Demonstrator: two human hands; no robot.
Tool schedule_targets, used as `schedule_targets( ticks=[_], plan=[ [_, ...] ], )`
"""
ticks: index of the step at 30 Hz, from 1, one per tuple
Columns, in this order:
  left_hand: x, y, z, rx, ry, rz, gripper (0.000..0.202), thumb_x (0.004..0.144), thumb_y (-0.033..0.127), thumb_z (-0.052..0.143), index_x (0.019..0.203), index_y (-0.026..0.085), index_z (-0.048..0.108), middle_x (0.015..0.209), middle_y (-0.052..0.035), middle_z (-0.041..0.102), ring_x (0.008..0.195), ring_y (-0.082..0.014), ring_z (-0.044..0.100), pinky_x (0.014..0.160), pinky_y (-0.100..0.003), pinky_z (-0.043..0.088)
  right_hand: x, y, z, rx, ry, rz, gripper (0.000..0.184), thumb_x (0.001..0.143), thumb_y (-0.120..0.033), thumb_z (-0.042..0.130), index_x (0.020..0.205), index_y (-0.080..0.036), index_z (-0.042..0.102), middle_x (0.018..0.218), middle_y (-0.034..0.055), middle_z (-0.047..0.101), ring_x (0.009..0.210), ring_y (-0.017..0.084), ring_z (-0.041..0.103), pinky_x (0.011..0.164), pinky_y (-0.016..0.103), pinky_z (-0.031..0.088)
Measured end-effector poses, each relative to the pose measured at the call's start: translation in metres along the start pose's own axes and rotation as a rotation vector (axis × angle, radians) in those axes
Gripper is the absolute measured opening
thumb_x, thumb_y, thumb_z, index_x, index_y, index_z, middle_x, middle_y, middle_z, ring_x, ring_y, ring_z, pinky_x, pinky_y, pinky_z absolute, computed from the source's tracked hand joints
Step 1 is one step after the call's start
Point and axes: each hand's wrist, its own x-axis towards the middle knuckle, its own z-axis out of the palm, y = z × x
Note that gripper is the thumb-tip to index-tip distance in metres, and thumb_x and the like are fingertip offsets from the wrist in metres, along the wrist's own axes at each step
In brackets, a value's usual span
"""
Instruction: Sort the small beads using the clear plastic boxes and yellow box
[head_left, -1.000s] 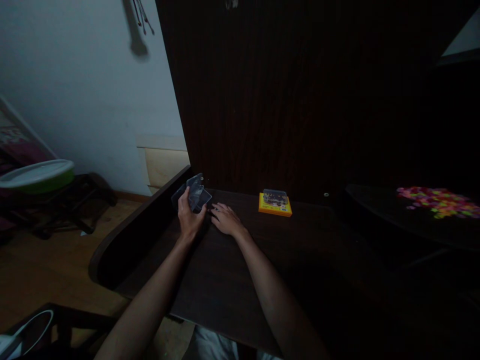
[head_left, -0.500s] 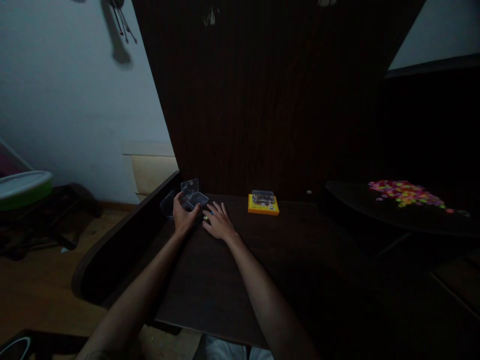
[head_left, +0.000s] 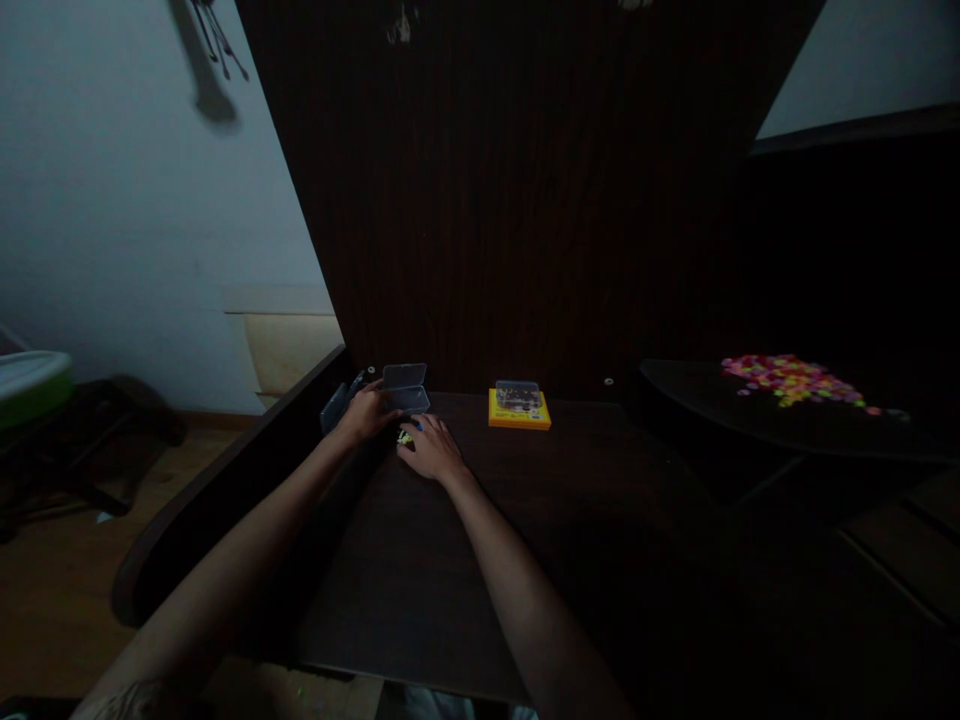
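A small clear plastic box (head_left: 407, 401) with its hinged lid raised stands at the back left of the dark wooden desk. My left hand (head_left: 366, 413) is closed at the box's left side, thumb by the front corner; its other fingertips are partly hidden. Just in front of the box, my right hand (head_left: 433, 449) is palm down with its fingers apart. Small yellow-green pieces (head_left: 405, 437) show between its thumb and forefinger, with a bit of blue by the fingers. They are too small to name.
A yellow flat box (head_left: 519, 422) carries another clear case (head_left: 517, 394) with small things inside. Further clear cases (head_left: 341, 403) lean by the raised left edge of the desk. On a dark ledge at right lies a heap of colourful small pieces (head_left: 795, 380).
My left hand has turned the open box and set it squarer on the desk, slightly to the right. My right hand's fingers have drawn in over the small pieces. The view has shifted slightly.
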Motion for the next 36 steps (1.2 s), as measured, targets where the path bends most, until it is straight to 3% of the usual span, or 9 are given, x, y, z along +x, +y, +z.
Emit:
schedule_targets(
  ticks=[8,12,17,25,30,36],
  plan=[
    [0.024,0.006,-0.002,0.146,-0.189,0.019,0.019,0.076,0.034,0.063,0.079,0.016,0.071,0.117,-0.0153,0.068,0.114,-0.0290,0.062,0.098,-0.035,0.050,-0.001,0.000,-0.002,-0.002,0.008,0.003,0.038,0.091,-0.037,0.056,0.123,-0.018,0.064,0.135,0.0117,0.054,0.126,0.025,0.043,0.108,0.040,0.034],
    [0.033,0.001,0.001,0.163,-0.229,0.007,0.013,0.075,0.027,0.062,0.070,0.016,0.068,0.100,-0.0133,0.072,0.098,-0.0267,0.068,0.089,-0.031,0.051,-0.001,-0.001,-0.002,0.001,0.017,0.006,0.037,0.091,-0.037,0.056,0.122,-0.021,0.064,0.135,0.0097,0.055,0.125,0.025,0.044,0.106,0.039,0.035],
    [0.038,-0.005,0.006,0.195,-0.278,0.005,0.016,0.075,0.026,0.058,0.067,0.016,0.068,0.081,-0.0132,0.073,0.087,-0.0276,0.069,0.085,-0.034,0.051,0.000,-0.001,-0.002,-0.004,0.012,0.008,0.034,0.090,-0.037,0.055,0.119,-0.022,0.064,0.131,0.0093,0.057,0.123,0.025,0.044,0.103,0.041,0.037],
    [0.027,-0.004,0.005,0.265,-0.251,0.038,0.026,0.078,0.023,0.050,0.078,0.014,0.074,0.092,-0.0211,0.072,0.102,-0.0330,0.065,0.096,-0.042,0.046,0.003,0.001,-0.002,-0.008,-0.005,0.013,0.031,0.090,-0.036,0.055,0.117,-0.024,0.064,0.128,0.0092,0.057,0.120,0.026,0.044,0.100,0.044,0.037],
    [0.020,0.004,-0.001,0.303,-0.214,0.047,0.028,0.081,0.024,0.049,0.080,0.013,0.074,0.089,-0.0206,0.072,0.099,-0.0345,0.066,0.099,-0.048,0.042,0.002,0.001,-0.002,-0.014,-0.009,0.007,0.033,0.091,-0.036,0.055,0.119,-0.022,0.064,0.131,0.0094,0.056,0.121,0.026,0.044,0.100,0.043,0.037],
    [-0.001,0.021,-0.004,0.308,-0.085,0.043,0.038,0.083,0.022,0.049,0.114,0.011,0.067,0.108,-0.0223,0.069,0.108,-0.0348,0.062,0.099,-0.050,0.042,0.002,0.002,-0.002,-0.011,-0.010,0.005,0.036,0.092,-0.036,0.054,0.125,-0.024,0.061,0.133,0.0099,0.055,0.121,0.026,0.044,0.101,0.044,0.037]
  ],
)
